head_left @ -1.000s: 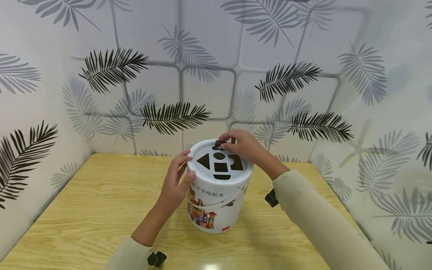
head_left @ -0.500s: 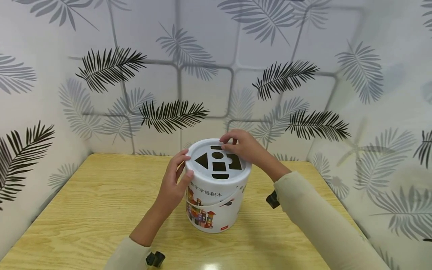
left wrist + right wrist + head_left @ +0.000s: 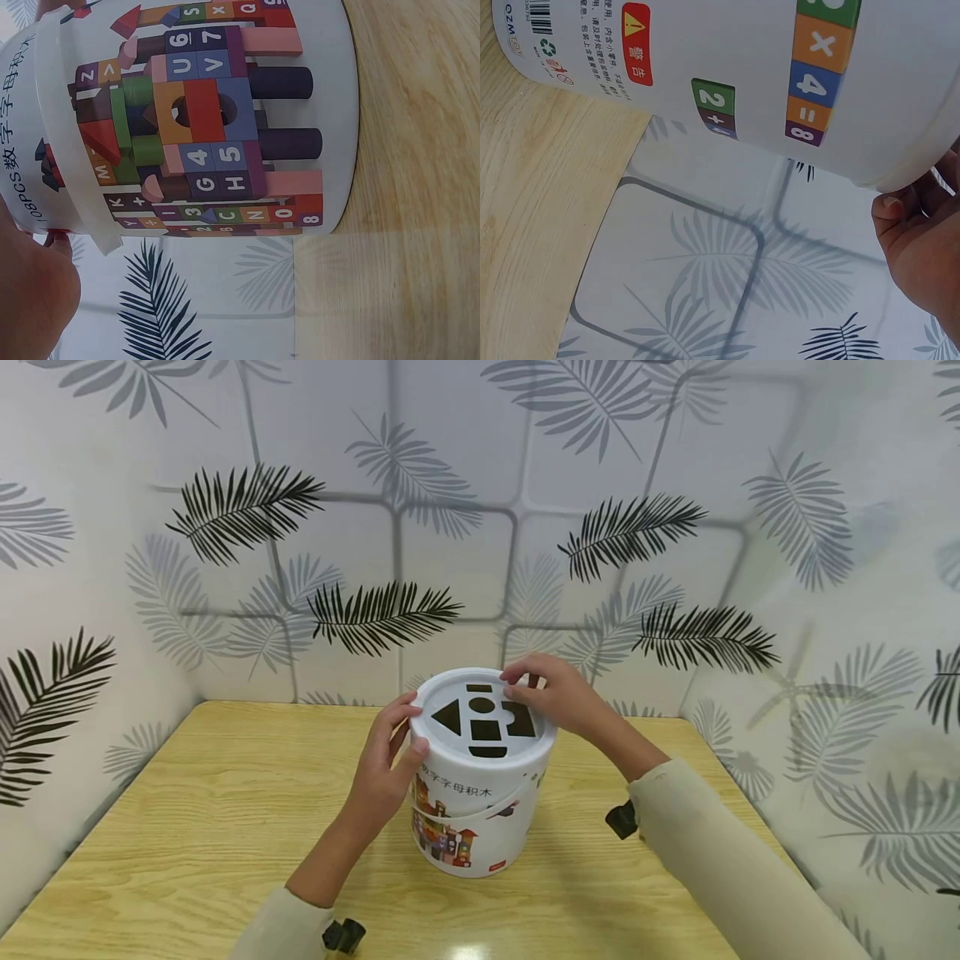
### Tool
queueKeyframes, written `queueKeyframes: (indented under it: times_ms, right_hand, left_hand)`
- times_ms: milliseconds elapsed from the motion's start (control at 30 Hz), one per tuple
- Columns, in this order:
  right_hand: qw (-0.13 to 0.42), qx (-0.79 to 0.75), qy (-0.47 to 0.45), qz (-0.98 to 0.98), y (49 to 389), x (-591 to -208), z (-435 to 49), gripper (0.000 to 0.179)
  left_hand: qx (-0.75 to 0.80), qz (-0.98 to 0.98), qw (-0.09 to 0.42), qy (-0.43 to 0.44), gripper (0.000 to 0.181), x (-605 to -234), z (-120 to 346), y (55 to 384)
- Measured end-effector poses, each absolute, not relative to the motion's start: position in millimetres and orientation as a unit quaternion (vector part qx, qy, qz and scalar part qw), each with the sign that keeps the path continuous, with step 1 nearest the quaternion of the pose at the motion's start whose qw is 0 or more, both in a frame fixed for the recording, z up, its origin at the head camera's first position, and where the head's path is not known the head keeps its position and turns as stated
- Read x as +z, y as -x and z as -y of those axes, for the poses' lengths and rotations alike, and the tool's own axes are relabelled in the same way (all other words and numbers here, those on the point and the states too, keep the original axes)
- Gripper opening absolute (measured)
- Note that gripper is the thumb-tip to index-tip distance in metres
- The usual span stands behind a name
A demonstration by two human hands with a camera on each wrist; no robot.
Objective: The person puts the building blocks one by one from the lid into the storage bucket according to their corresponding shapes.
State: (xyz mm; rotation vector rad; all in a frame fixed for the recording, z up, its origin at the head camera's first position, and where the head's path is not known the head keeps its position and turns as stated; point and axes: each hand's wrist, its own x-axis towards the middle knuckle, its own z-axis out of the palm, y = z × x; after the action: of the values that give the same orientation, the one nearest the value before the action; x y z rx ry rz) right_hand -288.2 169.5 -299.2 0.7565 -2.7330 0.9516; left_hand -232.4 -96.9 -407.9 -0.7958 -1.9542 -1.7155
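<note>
A white toy-block bucket [image 3: 502,839] stands upright on the table, with block pictures and Chinese lettering on its side. Its white lid [image 3: 483,767] has several cut-out holes, among them a triangle, a circle and a square. My left hand [image 3: 386,768] grips the bucket's left side at the top, fingers at the rim and thumb in front. Over the right back of the lid is my right hand [image 3: 553,692], its bent fingers holding nothing visible and partly covering the notched hole. In the right wrist view that hand [image 3: 926,247] is right at the rim.
The wood-grain table [image 3: 247,810] extends around the bucket. Behind it and at both sides rise walls [image 3: 450,568] with a leaf pattern. A white carry handle [image 3: 71,135] loops across the bucket's front. Dark wrist cameras [image 3: 621,819] sit on both sleeves.
A second ago my right fingers pinched a small dark block at the back slot; it then went out of sight there. The right hand has since drawn slightly right. My left hand keeps its place.
</note>
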Motion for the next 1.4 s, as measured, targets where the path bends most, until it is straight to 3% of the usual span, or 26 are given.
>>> queueKeyframes:
  times_ms: [600, 1400]
  right_hand:
    - [0.131, 0.322, -0.232, 0.908, 220.8, -314.1, -239.8, 0.022]
    - [0.073, 0.309, -0.053, 0.947, 164.5, -398.0, -352.2, 0.037]
  left_hand:
    - [-0.618, 0.702, 0.203, 0.290, 0.040, -407.5, 97.0, 235.7]
    - [-0.617, 0.707, 0.201, 0.283, 0.040, -405.6, 99.2, 236.4]
